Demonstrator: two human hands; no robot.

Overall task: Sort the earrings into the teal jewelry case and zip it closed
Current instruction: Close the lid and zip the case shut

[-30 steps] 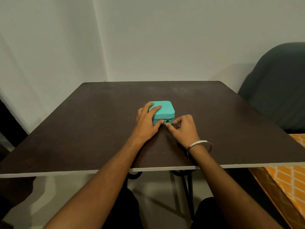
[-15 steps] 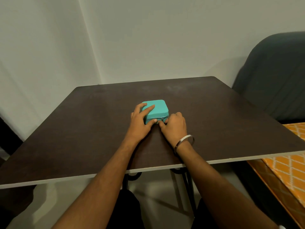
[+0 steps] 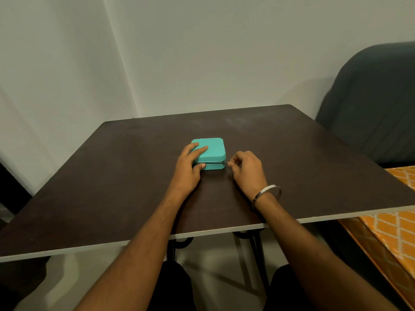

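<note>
The teal jewelry case (image 3: 213,149) lies with its lid down in the middle of the dark table (image 3: 112,176). My left hand (image 3: 189,167) holds it still, fingers spread flat on the lid and thumb against the front wall. My right hand (image 3: 246,169) is just right of the case and pinches the small metal zipper pull (image 3: 225,162) at the front right corner. No earrings show outside the case.
A dark upholstered chair (image 3: 372,104) stands at the back right. An orange patterned surface (image 3: 390,232) lies below the table's right edge. White walls close the back and left. A metal bangle (image 3: 267,193) circles my right wrist.
My right hand has drawn the zipper pull from the front middle of the case to its front right corner. The left hand stays on the lid. The camera view has shifted.
</note>
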